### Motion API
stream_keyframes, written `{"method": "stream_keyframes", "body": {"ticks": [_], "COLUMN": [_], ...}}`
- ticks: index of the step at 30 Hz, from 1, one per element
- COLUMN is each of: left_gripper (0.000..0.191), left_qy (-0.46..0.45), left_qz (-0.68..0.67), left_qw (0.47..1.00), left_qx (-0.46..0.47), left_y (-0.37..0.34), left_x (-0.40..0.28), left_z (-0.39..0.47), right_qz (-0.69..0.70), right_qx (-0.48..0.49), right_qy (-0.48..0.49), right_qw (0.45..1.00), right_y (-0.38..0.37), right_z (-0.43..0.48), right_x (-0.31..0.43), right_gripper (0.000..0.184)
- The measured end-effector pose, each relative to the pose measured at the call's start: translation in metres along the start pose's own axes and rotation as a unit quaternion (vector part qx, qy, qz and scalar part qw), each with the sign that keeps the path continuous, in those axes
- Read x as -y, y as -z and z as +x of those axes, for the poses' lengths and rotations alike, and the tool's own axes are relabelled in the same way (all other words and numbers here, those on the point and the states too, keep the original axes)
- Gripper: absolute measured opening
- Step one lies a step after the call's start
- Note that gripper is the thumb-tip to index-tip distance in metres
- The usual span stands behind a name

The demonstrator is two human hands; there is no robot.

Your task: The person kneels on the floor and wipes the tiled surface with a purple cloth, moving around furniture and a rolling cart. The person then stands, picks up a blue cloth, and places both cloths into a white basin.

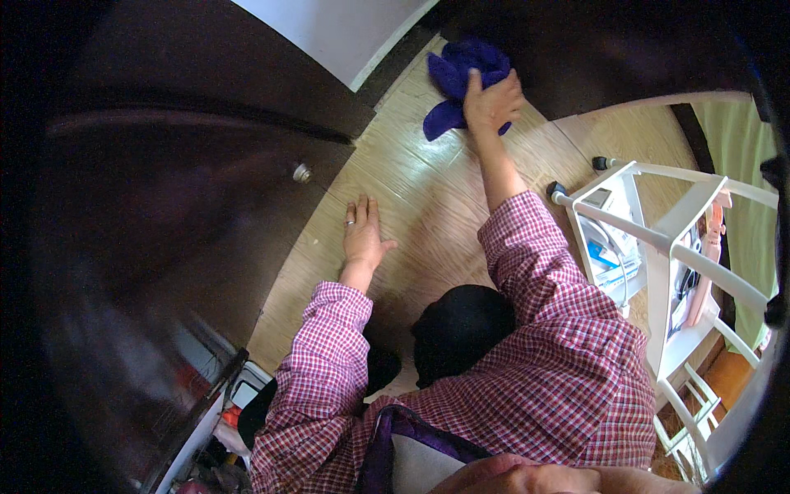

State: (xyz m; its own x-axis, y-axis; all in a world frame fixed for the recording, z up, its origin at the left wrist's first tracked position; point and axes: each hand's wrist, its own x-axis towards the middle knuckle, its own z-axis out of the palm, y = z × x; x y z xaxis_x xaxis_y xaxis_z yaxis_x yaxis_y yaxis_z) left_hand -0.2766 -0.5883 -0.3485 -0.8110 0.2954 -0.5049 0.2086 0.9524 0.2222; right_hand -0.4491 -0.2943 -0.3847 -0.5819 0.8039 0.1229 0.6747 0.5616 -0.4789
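Observation:
My right hand (494,106) is stretched far forward and presses on a crumpled purple cloth (464,68) on the wood-patterned floor (426,210). Part of the cloth sticks out beneath the wrist side of the hand, and the palm side is hidden. My left hand (364,238) rests flat on the floor, nearer to me and to the left, with its fingers apart and a ring on one finger. Nothing is held in it. Both forearms come out of the rolled cuffs of a checked shirt.
Dark wooden panels (203,204) with a round metal knob (302,173) stand at the left. A white wheeled shelf cart (666,247) holding boxes and cables is at the right, before a green curtain (734,216). Dark furniture (605,55) borders the floor ahead. Various items lie at lower left.

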Motion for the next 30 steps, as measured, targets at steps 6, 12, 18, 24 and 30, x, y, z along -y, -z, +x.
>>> {"method": "stream_keyframes", "body": {"ticks": [6, 12, 18, 24, 30], "left_gripper": [0.110, 0.113, 0.110, 0.112, 0.112], "left_qy": [0.018, -0.009, 0.015, 0.013, 0.012], "left_qz": [0.016, 0.006, 0.010, 0.018, -0.006], "left_qw": [0.999, 1.000, 1.000, 1.000, 1.000], "left_qx": [0.028, -0.012, 0.020, 0.021, 0.014], "left_y": [0.000, 0.001, 0.002, -0.003, -0.002], "left_x": [-0.002, -0.003, -0.006, 0.000, -0.002], "left_z": [0.005, 0.001, 0.004, 0.001, 0.002], "right_qz": [-0.107, 0.195, 0.109, -0.172, -0.096], "right_qx": [0.171, 0.205, -0.384, -0.105, -0.039], "right_qy": [0.077, 0.227, 0.446, 0.579, 0.479], "right_qw": [0.976, 0.932, 0.801, 0.790, 0.872], "right_y": [-0.045, 0.041, 0.171, 0.043, 0.109], "right_z": [0.019, 0.033, 0.079, 0.077, 0.057], "right_x": [0.057, 0.017, 0.060, 0.028, 0.058], "right_gripper": [0.082, 0.069, 0.060, 0.040, 0.047]}}
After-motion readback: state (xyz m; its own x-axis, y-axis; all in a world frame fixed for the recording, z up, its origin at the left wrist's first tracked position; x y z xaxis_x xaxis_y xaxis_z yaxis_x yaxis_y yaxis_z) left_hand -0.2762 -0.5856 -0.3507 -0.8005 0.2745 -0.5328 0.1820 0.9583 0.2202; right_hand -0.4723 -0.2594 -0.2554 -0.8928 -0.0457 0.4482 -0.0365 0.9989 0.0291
